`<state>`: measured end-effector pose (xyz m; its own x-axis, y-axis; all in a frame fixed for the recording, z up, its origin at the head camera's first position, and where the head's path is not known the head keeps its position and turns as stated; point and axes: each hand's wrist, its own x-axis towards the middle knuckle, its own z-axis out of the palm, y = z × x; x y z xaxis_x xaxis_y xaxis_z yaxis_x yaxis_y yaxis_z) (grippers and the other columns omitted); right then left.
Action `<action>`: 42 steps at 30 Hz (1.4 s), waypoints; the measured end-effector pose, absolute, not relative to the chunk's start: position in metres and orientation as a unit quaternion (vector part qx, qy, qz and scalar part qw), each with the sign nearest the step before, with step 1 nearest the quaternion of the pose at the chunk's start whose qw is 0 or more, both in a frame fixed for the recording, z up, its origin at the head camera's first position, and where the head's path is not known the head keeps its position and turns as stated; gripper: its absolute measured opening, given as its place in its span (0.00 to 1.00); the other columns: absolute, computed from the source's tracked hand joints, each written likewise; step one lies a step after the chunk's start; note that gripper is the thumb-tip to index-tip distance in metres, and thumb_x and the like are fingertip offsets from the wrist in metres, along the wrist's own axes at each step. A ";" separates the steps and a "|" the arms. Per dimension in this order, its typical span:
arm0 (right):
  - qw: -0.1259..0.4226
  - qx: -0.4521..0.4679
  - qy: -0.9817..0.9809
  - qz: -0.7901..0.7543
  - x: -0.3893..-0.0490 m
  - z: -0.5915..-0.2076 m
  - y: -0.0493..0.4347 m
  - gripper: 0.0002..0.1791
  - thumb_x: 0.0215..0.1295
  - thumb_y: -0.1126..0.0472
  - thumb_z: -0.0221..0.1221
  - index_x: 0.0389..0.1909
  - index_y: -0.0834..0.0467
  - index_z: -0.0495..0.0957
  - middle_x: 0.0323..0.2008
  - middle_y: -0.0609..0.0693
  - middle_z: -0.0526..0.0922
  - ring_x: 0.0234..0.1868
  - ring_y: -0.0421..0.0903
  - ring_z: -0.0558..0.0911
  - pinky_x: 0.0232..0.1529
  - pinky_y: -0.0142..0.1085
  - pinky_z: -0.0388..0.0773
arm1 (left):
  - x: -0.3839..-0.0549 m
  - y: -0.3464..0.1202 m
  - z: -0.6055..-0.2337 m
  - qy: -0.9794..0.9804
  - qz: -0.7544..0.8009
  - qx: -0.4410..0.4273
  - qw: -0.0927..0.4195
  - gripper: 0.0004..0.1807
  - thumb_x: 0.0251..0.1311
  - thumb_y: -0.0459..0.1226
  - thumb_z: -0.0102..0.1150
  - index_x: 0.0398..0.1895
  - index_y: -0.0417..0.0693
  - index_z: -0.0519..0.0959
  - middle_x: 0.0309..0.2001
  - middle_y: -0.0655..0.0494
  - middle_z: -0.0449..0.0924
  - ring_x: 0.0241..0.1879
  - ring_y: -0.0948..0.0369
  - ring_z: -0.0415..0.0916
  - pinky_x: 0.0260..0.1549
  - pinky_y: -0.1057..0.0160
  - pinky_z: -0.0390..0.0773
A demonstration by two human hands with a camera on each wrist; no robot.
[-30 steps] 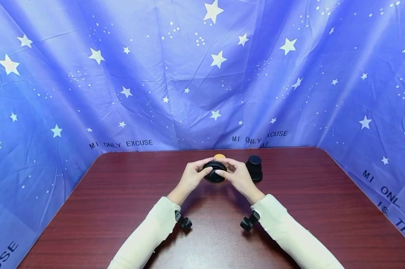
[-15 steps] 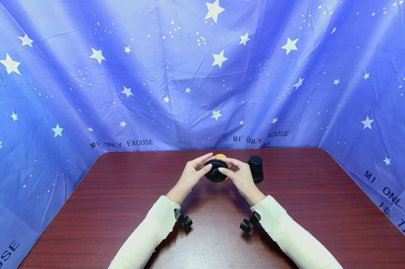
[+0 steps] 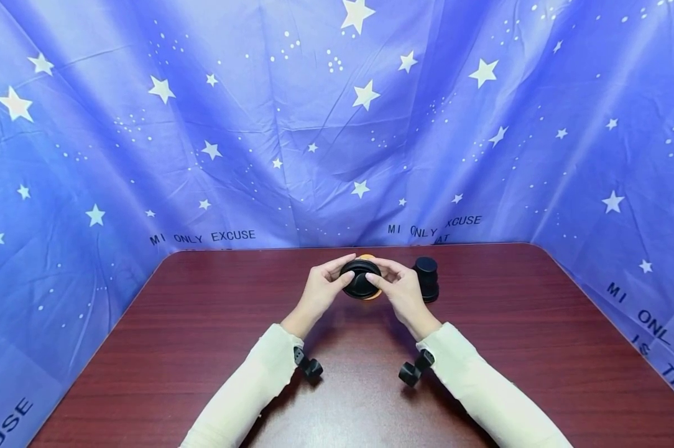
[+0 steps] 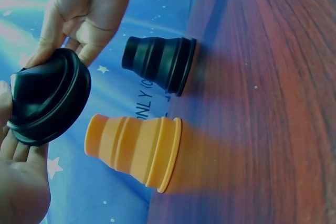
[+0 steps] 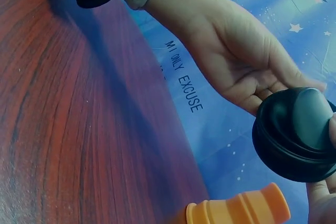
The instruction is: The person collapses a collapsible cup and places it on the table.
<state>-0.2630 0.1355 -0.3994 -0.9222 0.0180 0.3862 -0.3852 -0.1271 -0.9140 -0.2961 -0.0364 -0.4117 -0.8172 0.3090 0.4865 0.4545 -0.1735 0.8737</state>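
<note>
Both hands hold a black collapsible cup (image 3: 361,280) above the far middle of the table. It is squashed into a thick disc, and a dented bulge shows in its middle in the left wrist view. My left hand (image 3: 317,291) grips its left side, thumb on the near face and fingers behind. Opposite, my right hand (image 3: 400,292) pinches the right side, its thumb pressing near the centre. Behind the held cup an orange collapsible cup (image 4: 131,148) stands extended, wide rim down, mostly hidden in the head view. A second black collapsible cup (image 4: 157,65) stands likewise, right of my right hand.
The dark red wooden table (image 3: 203,348) ends at a blue star-printed curtain (image 3: 258,124) at the back and sides. Small black wrist cameras (image 3: 309,366) hang under both sleeve cuffs, close over the tabletop.
The held cup has risen slightly and tilted, so its middle faces the head camera more. My left fingers have spread up along its top edge, and my right thumb has shifted on its face.
</note>
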 end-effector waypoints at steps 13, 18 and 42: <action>0.118 0.193 -0.709 0.668 -0.263 -0.397 0.142 0.21 0.55 0.70 0.65 0.51 0.71 0.76 0.43 0.62 0.82 0.42 0.36 0.81 0.45 0.27 0.77 | -0.278 -0.041 -0.385 -0.686 -0.656 -0.312 0.046 0.19 0.60 0.24 0.55 0.55 0.25 0.72 0.52 0.33 0.75 0.48 0.66 0.76 0.45 0.71 0.75; 0.108 0.203 -0.735 0.638 -0.264 -0.397 0.141 0.21 0.55 0.70 0.65 0.50 0.70 0.76 0.42 0.66 0.81 0.41 0.36 0.80 0.44 0.27 0.77 | -0.275 -0.044 -0.381 -0.704 -0.639 -0.309 0.024 0.19 0.61 0.25 0.55 0.56 0.27 0.72 0.52 0.35 0.76 0.51 0.57 0.75 0.47 0.70 0.75; 0.154 0.149 -0.689 0.693 -0.262 -0.393 0.135 0.19 0.55 0.74 0.64 0.49 0.72 0.76 0.38 0.62 0.82 0.34 0.37 0.80 0.38 0.27 0.78 | -0.293 -0.042 -0.408 -0.631 -0.712 -0.308 0.007 0.23 0.65 0.27 0.50 0.63 0.29 0.65 0.55 0.30 0.72 0.45 0.68 0.78 0.45 0.69 0.77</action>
